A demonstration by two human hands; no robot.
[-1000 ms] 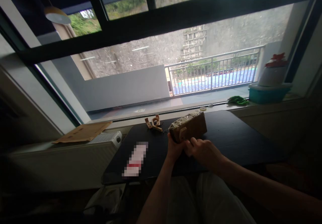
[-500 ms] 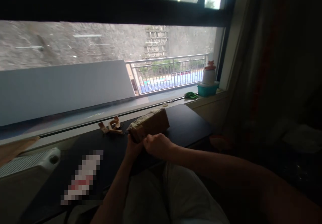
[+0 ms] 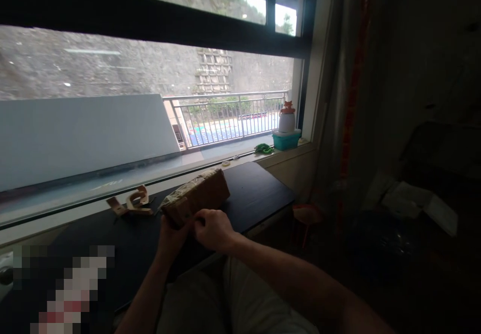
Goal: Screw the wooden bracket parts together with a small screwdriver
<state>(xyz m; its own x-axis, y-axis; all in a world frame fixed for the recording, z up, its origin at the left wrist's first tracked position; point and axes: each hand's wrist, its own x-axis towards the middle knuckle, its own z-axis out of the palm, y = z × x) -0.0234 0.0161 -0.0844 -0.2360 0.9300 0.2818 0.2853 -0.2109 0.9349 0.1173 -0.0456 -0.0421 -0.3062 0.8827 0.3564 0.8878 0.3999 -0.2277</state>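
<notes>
One firm left grip (image 3: 171, 237) clasping the brown, pale-topped oblong block (image 3: 207, 194) left of lower centre should brace it against my pinched right grip (image 3: 214, 230), contents hidden.

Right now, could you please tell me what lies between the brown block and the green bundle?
In the head view, a pale round item and a smaller whitish item lie on the windowsill between the block and green bundle.
</notes>
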